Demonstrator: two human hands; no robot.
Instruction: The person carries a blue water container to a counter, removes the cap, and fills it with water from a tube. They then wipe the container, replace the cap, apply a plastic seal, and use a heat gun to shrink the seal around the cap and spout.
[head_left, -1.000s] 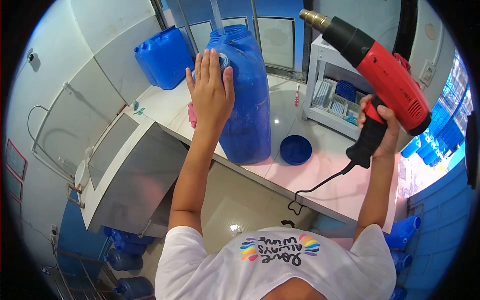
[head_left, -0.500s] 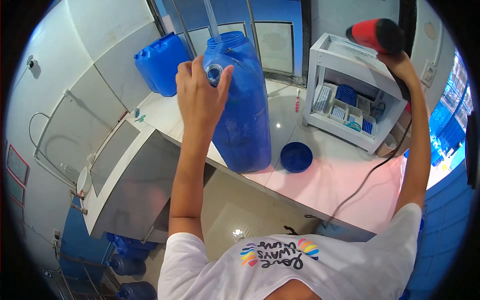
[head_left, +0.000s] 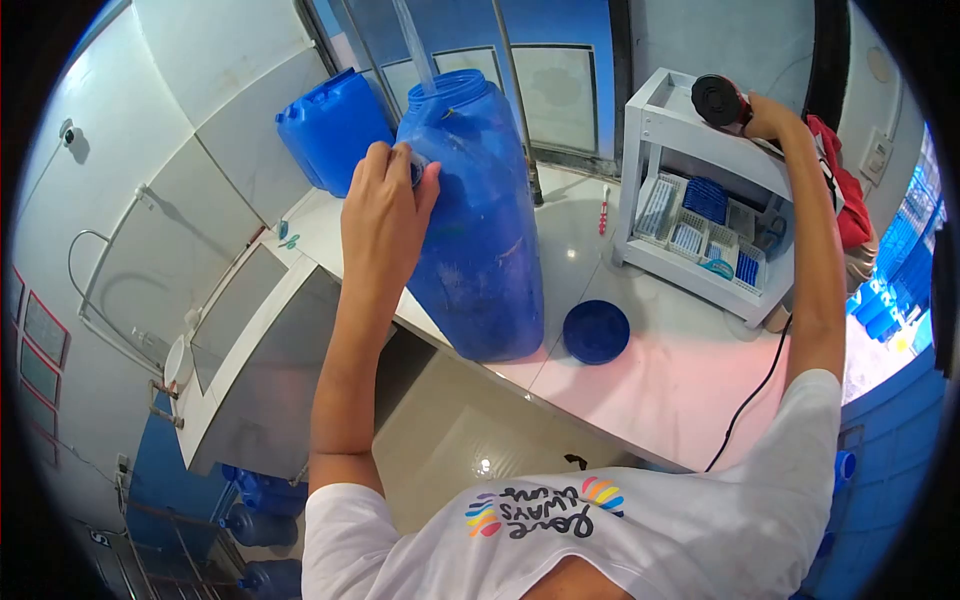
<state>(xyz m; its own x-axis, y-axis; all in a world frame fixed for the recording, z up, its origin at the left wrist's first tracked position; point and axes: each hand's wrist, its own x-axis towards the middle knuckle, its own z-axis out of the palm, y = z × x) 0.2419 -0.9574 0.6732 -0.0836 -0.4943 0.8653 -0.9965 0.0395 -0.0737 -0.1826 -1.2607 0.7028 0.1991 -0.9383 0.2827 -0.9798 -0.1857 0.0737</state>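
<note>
A tall blue water container (head_left: 480, 240) stands on the white counter, its top mouth open, with a clear stream or tube at the mouth. My left hand (head_left: 385, 195) is at the container's upper side, fingers curved around its round spout. At the top of the white shelf unit (head_left: 710, 150), my right hand (head_left: 770, 117) is closed on a red and black heat gun or dryer (head_left: 720, 101), whose round black end faces me. A dark blue round lid (head_left: 596, 332) lies on the counter beside the container's base.
Another blue container (head_left: 335, 130) is at the back left. A red and white toothbrush (head_left: 603, 212) lies near the shelf, which holds small baskets (head_left: 702, 222). A black cord (head_left: 752, 395) hangs at the right. Teal scissors (head_left: 290, 241) lie on the left counter.
My right hand has brought the red and black tool left and down to the shelf top, its black end turned towards me. My left hand stays by the spout, fingers closer together.
</note>
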